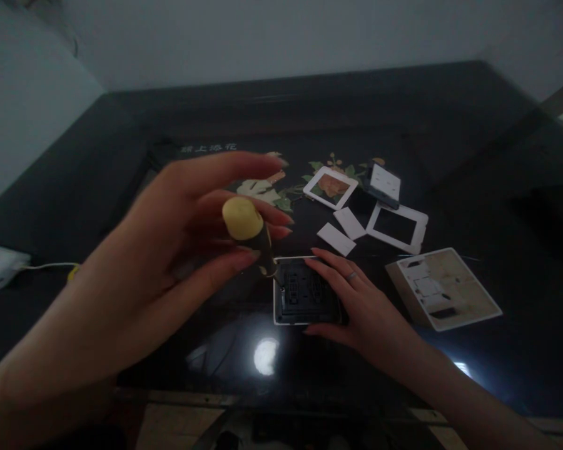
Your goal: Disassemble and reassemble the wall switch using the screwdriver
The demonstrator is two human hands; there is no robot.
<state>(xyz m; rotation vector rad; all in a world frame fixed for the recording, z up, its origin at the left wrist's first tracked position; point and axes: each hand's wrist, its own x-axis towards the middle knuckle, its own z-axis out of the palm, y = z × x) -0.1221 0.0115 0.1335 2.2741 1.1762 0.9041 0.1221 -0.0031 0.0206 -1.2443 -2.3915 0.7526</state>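
My left hand (201, 219) pinches a screwdriver (246, 220) with a yellow-ended, dark handle, its index finger stretched out above it. The screwdriver leans over a black-backed square electrical fitting (304, 294) with a white rim, which lies on the dark table. Its tip is at the left part of the black back; I cannot tell whether it sits in a screw. My right hand (344, 290), with a ring on one finger, grips the right side of the fitting, thumb on the near edge and fingers on the far edge.
Beyond my right hand lie two white frames (375, 234), two white flat plates (336, 239) and another dark-and-white fitting (383, 185). An open white box (450, 287) stands at the right. A white power strip (0, 265) with a cord is at the left edge of the glossy table (192, 350).
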